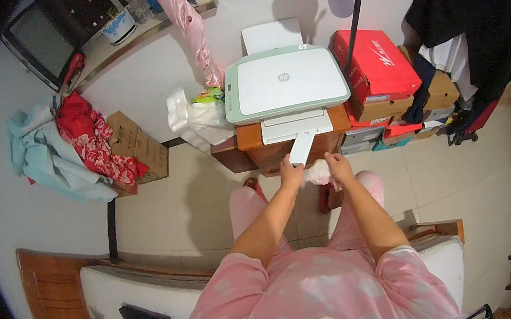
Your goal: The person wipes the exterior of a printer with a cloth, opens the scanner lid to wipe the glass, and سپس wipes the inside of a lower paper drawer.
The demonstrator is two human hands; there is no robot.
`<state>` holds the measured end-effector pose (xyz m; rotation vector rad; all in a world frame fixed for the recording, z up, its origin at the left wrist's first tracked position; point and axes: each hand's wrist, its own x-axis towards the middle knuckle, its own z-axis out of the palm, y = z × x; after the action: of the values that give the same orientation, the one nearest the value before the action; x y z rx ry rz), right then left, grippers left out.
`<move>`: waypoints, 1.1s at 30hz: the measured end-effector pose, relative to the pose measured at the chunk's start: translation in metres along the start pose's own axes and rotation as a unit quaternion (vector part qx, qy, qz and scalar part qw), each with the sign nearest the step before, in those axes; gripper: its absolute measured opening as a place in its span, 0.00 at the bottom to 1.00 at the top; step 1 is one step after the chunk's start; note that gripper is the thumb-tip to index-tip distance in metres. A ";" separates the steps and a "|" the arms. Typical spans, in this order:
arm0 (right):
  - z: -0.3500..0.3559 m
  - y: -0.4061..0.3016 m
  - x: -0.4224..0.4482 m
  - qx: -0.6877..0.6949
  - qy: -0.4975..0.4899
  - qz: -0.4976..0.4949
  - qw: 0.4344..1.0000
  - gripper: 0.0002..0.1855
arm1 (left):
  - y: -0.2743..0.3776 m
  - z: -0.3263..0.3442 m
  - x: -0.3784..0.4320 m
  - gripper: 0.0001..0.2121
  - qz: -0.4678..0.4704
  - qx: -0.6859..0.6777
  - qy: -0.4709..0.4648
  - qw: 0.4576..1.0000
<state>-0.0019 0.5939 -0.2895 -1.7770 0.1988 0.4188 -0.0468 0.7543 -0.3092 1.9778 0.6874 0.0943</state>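
A white and pale green HP printer (290, 78) sits on a small wooden cabinet (254, 147). Its white output tray (276, 132) juts out toward me, and a narrow tray extension (303, 148) slants down from it. My left hand (291, 174) grips the end of that extension. In my right hand (340, 167) is a crumpled white and pink cloth (318, 173), which hangs just right of the extension's end. A white paper support (271, 36) stands up behind the printer.
Left of the printer lie white plastic bags (200, 118). A red shoe box (377, 64) tops a stack of boxes on the right, behind a black stand pole (355, 13). Cardboard boxes (136, 147) with clothes stand at the left wall. Behind me is a white-cushioned seat (104, 303).
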 end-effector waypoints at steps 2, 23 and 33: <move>-0.015 0.023 0.023 0.119 0.015 0.003 0.993 0.20 | 0.019 0.011 -0.014 0.28 0.000 0.011 -0.044 0.999; 0.039 -0.008 0.091 -0.483 0.109 -0.329 0.804 0.22 | -0.033 -0.036 0.009 0.19 0.074 0.024 -0.004 0.997; 0.107 -0.048 0.138 -0.599 0.082 -0.233 0.761 0.21 | -0.032 -0.043 0.015 0.16 0.076 0.039 0.003 0.996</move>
<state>0.1232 0.7209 -0.3199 -3.0211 -0.5305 -0.0463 -0.0624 0.8070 -0.3178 2.1042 0.5507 0.1672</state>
